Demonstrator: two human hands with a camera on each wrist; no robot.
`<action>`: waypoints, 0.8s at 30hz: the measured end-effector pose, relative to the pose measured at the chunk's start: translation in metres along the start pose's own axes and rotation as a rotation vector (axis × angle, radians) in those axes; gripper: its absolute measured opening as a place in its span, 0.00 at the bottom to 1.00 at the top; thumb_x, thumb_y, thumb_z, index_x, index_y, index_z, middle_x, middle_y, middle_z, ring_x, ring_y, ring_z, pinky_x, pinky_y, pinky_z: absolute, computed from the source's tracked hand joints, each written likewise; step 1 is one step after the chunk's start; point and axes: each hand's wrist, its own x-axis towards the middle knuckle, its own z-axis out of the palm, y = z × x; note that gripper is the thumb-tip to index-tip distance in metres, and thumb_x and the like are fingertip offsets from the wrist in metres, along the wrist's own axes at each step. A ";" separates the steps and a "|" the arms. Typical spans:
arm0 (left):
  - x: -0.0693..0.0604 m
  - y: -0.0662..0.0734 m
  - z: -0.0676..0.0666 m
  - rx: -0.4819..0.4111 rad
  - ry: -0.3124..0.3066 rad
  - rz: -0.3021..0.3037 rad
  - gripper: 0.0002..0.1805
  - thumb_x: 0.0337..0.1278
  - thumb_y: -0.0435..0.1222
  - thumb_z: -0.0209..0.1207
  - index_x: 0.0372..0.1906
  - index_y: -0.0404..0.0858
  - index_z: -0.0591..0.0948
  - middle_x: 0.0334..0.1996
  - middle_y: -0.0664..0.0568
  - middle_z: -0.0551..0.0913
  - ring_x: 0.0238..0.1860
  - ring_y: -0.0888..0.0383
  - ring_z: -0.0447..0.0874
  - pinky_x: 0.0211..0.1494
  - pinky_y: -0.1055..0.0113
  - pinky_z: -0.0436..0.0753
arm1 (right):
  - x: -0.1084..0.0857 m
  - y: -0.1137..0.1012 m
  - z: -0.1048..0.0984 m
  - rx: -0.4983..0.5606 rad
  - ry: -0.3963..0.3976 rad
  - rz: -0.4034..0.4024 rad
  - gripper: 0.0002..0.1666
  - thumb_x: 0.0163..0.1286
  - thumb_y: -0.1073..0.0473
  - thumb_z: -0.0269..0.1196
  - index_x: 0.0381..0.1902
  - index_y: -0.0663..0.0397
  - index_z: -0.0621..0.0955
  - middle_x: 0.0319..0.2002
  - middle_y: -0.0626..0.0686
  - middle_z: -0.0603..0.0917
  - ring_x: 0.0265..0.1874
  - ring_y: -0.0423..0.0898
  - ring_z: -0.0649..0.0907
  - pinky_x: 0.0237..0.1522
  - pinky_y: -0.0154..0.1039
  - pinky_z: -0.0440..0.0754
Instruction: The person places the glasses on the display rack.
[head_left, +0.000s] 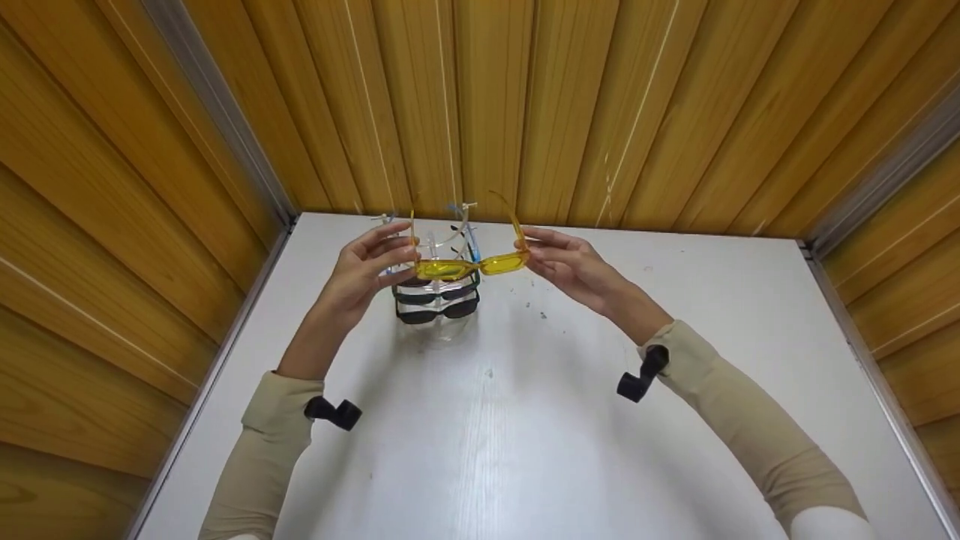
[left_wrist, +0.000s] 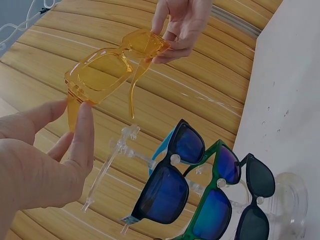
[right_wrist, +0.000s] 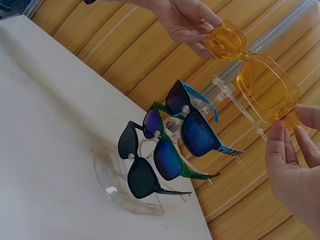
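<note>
Yellow see-through sunglasses [head_left: 504, 262] are held up in the air, temples unfolded and pointing away, over a clear display stand [right_wrist: 107, 182]. My left hand [head_left: 360, 266] pinches one side of the frame near the hinge. At the other hinge, the fingers and thumb of my right hand [head_left: 574, 266] grip the frame. Below them on the stand sit blue-lensed sunglasses with light-blue temples [left_wrist: 165, 192], green-framed sunglasses [left_wrist: 212, 205] and black sunglasses [right_wrist: 141, 177], one above another. The stand's top crossbar [left_wrist: 102, 172] carries no glasses.
The stand rests on a white table [head_left: 480, 420] towards its back edge. Wood-patterned panels [head_left: 495, 105] rise behind and at both sides, with metal strips [head_left: 225, 97] at the corners. A black camera mount [head_left: 334, 412] is on each sleeve cuff.
</note>
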 end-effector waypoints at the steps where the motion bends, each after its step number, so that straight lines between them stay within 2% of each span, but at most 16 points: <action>1: 0.000 0.000 -0.002 0.008 0.002 0.000 0.28 0.67 0.30 0.64 0.70 0.40 0.74 0.51 0.53 0.82 0.53 0.58 0.85 0.59 0.60 0.88 | 0.002 0.001 0.001 -0.004 0.005 -0.001 0.21 0.74 0.71 0.58 0.63 0.58 0.79 0.53 0.54 0.86 0.54 0.45 0.85 0.61 0.34 0.84; 6: -0.002 -0.003 -0.015 0.036 0.007 0.007 0.30 0.66 0.32 0.65 0.72 0.42 0.73 0.54 0.54 0.81 0.56 0.58 0.83 0.63 0.60 0.86 | 0.013 0.007 0.010 -0.009 -0.003 -0.008 0.24 0.73 0.72 0.58 0.66 0.62 0.77 0.54 0.53 0.85 0.56 0.45 0.84 0.62 0.34 0.82; 11: -0.001 -0.005 -0.026 0.029 0.016 0.010 0.31 0.66 0.31 0.65 0.73 0.41 0.72 0.57 0.54 0.81 0.56 0.58 0.83 0.62 0.63 0.86 | 0.022 0.011 0.016 -0.004 -0.008 -0.009 0.26 0.73 0.71 0.59 0.69 0.63 0.74 0.57 0.54 0.84 0.58 0.45 0.83 0.63 0.34 0.82; 20: 0.000 -0.008 -0.036 0.012 0.040 -0.010 0.32 0.65 0.30 0.66 0.72 0.41 0.72 0.59 0.52 0.78 0.56 0.59 0.84 0.61 0.66 0.86 | 0.034 0.015 0.023 -0.001 -0.004 0.003 0.31 0.72 0.71 0.61 0.72 0.63 0.72 0.64 0.54 0.79 0.63 0.45 0.80 0.70 0.35 0.77; 24: 0.003 -0.009 -0.040 -0.006 0.061 -0.009 0.32 0.63 0.30 0.67 0.71 0.42 0.74 0.60 0.51 0.78 0.57 0.57 0.83 0.60 0.68 0.86 | 0.038 0.016 0.027 -0.001 0.013 -0.016 0.31 0.72 0.72 0.60 0.72 0.64 0.71 0.67 0.57 0.77 0.66 0.48 0.77 0.73 0.38 0.74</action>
